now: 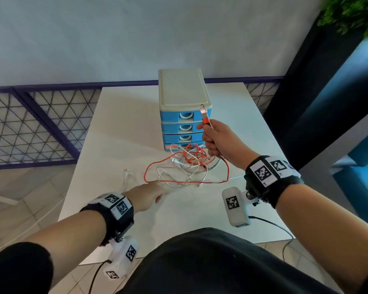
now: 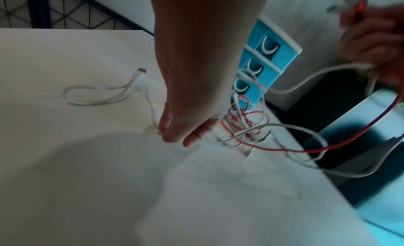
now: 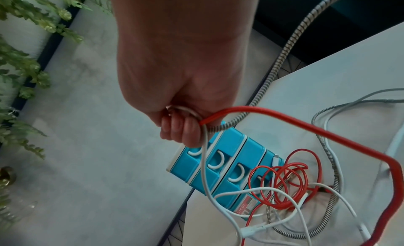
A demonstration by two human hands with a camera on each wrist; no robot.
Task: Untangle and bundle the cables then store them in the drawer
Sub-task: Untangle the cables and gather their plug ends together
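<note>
While the knot is not yet undone, a separate white cable (image 1: 126, 177) is seen lying alone on the table (image 1: 119, 128) at far left, apart from the heap, one plug pointing away from the person; it is judged already freed and parked there to keep it out of the tangle

Left hand (image 1: 149, 193): held low over the table at the near-left edge of the tangle (image 1: 189, 166). Fingers are extended and only loosely bent. In the left wrist view the fingertips (image 2: 190, 142) appear to touch or hover at a thin white strand; whether that strand is pinched cannot be told, owing to blur. Placement is judged to serve as an anchor, so the heap is not dragged when the other end is pulled

Tangle: red, white and braided silver cables lie looped together on the table directly in front of the drawer unit (image 1: 184, 115), touching its lowest drawer front. A wide loop of the red cable (image 1: 226, 170) is spread toward the near edge

Drawer unit: four blue drawers, all seen closed; storage is therefore judged not yet begun

Right hand (image 1: 218, 141): raised above the tangle, fist closed round several cable ends. The red plug (image 1: 204, 116) protrudes above the fist; red, white and braided strands are seen leaving below it in the right wrist view. The ends are judged held high so the strands hang and crossings can be read
</note>
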